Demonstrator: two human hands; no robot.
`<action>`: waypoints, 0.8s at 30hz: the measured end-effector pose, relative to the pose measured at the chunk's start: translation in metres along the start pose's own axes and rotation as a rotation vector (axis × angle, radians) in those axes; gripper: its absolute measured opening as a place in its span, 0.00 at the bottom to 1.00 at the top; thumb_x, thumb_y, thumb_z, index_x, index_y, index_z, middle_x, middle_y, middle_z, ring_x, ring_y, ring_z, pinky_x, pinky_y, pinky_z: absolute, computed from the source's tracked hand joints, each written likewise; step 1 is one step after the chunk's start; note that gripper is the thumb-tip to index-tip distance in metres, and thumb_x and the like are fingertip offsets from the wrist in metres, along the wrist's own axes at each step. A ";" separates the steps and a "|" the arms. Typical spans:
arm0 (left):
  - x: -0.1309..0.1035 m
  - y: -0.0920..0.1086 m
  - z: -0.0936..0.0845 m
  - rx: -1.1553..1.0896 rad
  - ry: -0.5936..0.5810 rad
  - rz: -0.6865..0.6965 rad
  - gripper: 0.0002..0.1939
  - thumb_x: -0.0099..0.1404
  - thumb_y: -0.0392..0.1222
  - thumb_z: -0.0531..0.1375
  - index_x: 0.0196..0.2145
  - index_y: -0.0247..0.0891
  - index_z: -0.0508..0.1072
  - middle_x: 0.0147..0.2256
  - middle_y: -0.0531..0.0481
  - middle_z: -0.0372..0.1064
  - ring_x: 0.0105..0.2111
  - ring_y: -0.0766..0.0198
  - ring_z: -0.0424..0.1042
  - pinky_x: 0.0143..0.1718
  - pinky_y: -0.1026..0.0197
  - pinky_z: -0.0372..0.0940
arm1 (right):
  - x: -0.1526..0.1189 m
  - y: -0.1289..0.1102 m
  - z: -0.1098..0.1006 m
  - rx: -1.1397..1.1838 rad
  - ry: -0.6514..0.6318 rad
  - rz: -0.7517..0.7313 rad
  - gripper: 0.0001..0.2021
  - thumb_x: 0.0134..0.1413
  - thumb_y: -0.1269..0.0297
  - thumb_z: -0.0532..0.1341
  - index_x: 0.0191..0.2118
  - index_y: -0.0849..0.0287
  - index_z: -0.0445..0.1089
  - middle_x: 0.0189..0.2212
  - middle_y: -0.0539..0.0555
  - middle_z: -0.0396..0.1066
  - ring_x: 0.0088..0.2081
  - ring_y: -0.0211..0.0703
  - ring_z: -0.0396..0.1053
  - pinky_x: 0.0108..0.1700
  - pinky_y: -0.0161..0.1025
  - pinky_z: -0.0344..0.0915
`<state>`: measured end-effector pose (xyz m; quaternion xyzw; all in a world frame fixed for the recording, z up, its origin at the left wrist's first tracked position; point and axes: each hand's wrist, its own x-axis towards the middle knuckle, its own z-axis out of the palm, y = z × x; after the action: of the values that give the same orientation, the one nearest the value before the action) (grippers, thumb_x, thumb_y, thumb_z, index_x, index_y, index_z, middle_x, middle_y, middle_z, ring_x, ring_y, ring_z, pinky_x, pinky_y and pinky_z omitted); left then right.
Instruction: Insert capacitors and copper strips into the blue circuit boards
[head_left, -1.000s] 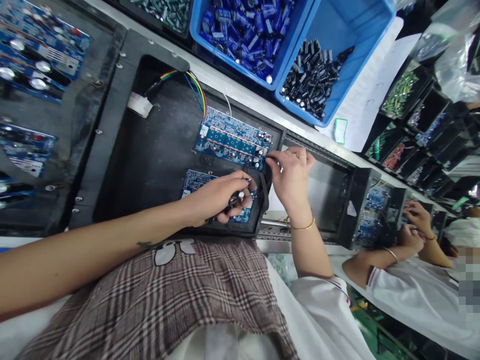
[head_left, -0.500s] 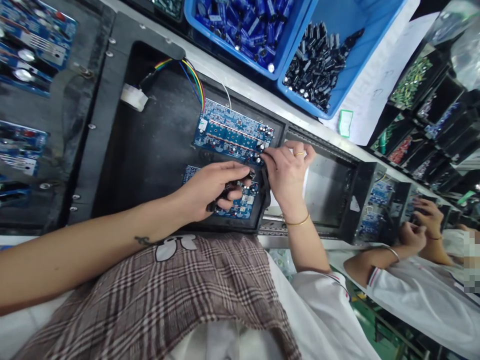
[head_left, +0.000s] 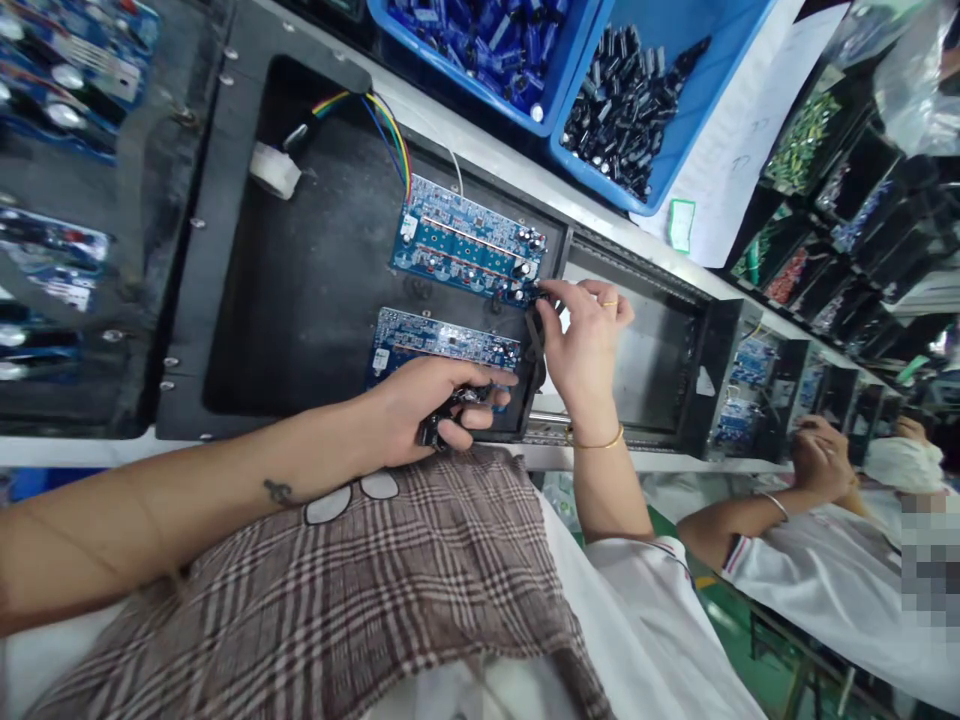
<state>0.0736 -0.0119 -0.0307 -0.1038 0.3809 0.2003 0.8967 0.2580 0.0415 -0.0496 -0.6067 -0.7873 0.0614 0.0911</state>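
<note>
My left hand [head_left: 457, 405] is closed around several black capacitors [head_left: 433, 428], above the lower blue circuit board [head_left: 446, 335], hiding much of that board's near half. My right hand [head_left: 589, 335] pinches a small dark part, seemingly a black capacitor [head_left: 541, 292], at the right end of the upper blue circuit board [head_left: 469, 235]. Its thumb and forefinger partly cover this piece, so I cannot tell whether it touches the board. Both boards lie flat in a black tray [head_left: 300, 300]. Coloured wires [head_left: 394, 140] run to the upper board's left corner.
Beyond the tray stand a blue bin of blue capacitors [head_left: 499, 50] and a blue bin of black capacitors [head_left: 622, 110]. A white connector [head_left: 274, 172] lies in the tray. At right, a co-worker's hands [head_left: 821, 460] are over further trays. Another tray with populated boards [head_left: 56, 260] is at left.
The view has shifted slightly. My left hand has drawn back toward my body, uncovering more of the lower board. My right hand has shifted a little right, still pinching at the upper board's end.
</note>
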 end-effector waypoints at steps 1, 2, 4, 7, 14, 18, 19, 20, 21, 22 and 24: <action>-0.003 -0.003 -0.004 0.006 -0.002 0.008 0.08 0.63 0.28 0.55 0.40 0.29 0.71 0.29 0.48 0.65 0.14 0.77 0.55 0.08 0.76 0.45 | 0.001 0.000 0.003 0.003 0.008 0.014 0.10 0.63 0.67 0.55 0.46 0.53 0.71 0.40 0.55 0.76 0.51 0.54 0.63 0.56 0.55 0.49; -0.006 -0.006 -0.007 0.011 -0.003 0.024 0.09 0.65 0.29 0.55 0.42 0.31 0.71 0.29 0.48 0.65 0.14 0.77 0.54 0.09 0.76 0.45 | 0.001 0.000 0.005 0.002 0.020 0.029 0.09 0.62 0.68 0.55 0.45 0.54 0.70 0.39 0.55 0.75 0.52 0.54 0.63 0.56 0.56 0.49; -0.012 -0.009 -0.014 0.014 -0.014 0.071 0.08 0.66 0.30 0.54 0.42 0.33 0.70 0.29 0.49 0.65 0.14 0.77 0.54 0.09 0.76 0.45 | 0.001 0.000 0.007 -0.009 0.044 0.048 0.06 0.61 0.69 0.57 0.41 0.56 0.70 0.39 0.56 0.74 0.51 0.54 0.63 0.56 0.56 0.49; -0.018 -0.012 -0.022 0.018 -0.059 0.133 0.04 0.67 0.33 0.55 0.33 0.33 0.67 0.25 0.52 0.62 0.14 0.77 0.53 0.10 0.76 0.46 | 0.001 0.000 0.008 -0.009 0.067 0.045 0.03 0.60 0.68 0.58 0.36 0.56 0.70 0.38 0.55 0.71 0.50 0.52 0.64 0.57 0.56 0.50; -0.020 -0.012 -0.033 -0.024 -0.062 0.212 0.06 0.68 0.34 0.55 0.39 0.33 0.71 0.26 0.53 0.59 0.15 0.76 0.56 0.09 0.76 0.45 | 0.003 0.000 0.009 0.054 0.107 0.074 0.03 0.57 0.67 0.61 0.34 0.57 0.73 0.36 0.53 0.71 0.47 0.50 0.65 0.57 0.58 0.53; -0.017 -0.008 -0.034 -0.061 -0.023 0.199 0.06 0.65 0.32 0.56 0.39 0.32 0.72 0.27 0.51 0.62 0.15 0.76 0.56 0.08 0.76 0.45 | 0.003 0.003 0.011 0.088 0.130 0.078 0.03 0.55 0.65 0.62 0.34 0.56 0.74 0.37 0.54 0.72 0.47 0.51 0.67 0.55 0.58 0.57; -0.016 -0.008 -0.034 -0.064 -0.023 0.193 0.06 0.65 0.31 0.56 0.39 0.31 0.72 0.27 0.51 0.62 0.15 0.76 0.56 0.08 0.76 0.45 | 0.003 0.005 0.011 0.101 0.135 0.076 0.03 0.55 0.66 0.63 0.34 0.56 0.74 0.37 0.54 0.72 0.47 0.51 0.67 0.55 0.57 0.58; -0.016 -0.007 -0.034 -0.064 -0.027 0.187 0.06 0.65 0.31 0.56 0.38 0.31 0.72 0.27 0.50 0.62 0.15 0.76 0.55 0.08 0.76 0.45 | 0.003 0.006 0.011 0.115 0.136 0.071 0.02 0.55 0.66 0.63 0.34 0.56 0.74 0.36 0.54 0.73 0.47 0.51 0.67 0.55 0.57 0.58; -0.015 -0.007 -0.034 -0.061 -0.034 0.183 0.06 0.64 0.31 0.55 0.38 0.31 0.72 0.26 0.50 0.62 0.14 0.75 0.55 0.08 0.76 0.45 | 0.003 0.007 0.010 0.127 0.133 0.064 0.02 0.55 0.67 0.63 0.33 0.56 0.74 0.36 0.53 0.73 0.47 0.51 0.67 0.55 0.57 0.58; -0.014 -0.007 -0.035 -0.056 -0.043 0.179 0.06 0.64 0.31 0.55 0.36 0.31 0.71 0.26 0.50 0.62 0.14 0.75 0.55 0.08 0.76 0.45 | 0.003 0.008 0.009 0.132 0.124 0.053 0.02 0.55 0.67 0.63 0.33 0.56 0.74 0.35 0.53 0.74 0.46 0.50 0.68 0.55 0.57 0.58; -0.013 -0.007 -0.035 -0.043 -0.044 0.177 0.04 0.64 0.32 0.55 0.34 0.32 0.70 0.26 0.50 0.62 0.15 0.75 0.56 0.08 0.75 0.45 | 0.005 0.008 0.007 0.104 0.105 0.025 0.04 0.56 0.68 0.62 0.33 0.55 0.75 0.36 0.53 0.74 0.46 0.50 0.68 0.55 0.57 0.57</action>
<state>0.0466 -0.0336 -0.0452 -0.0846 0.3642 0.2891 0.8813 0.2630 0.0481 -0.0581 -0.6133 -0.7695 0.0716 0.1631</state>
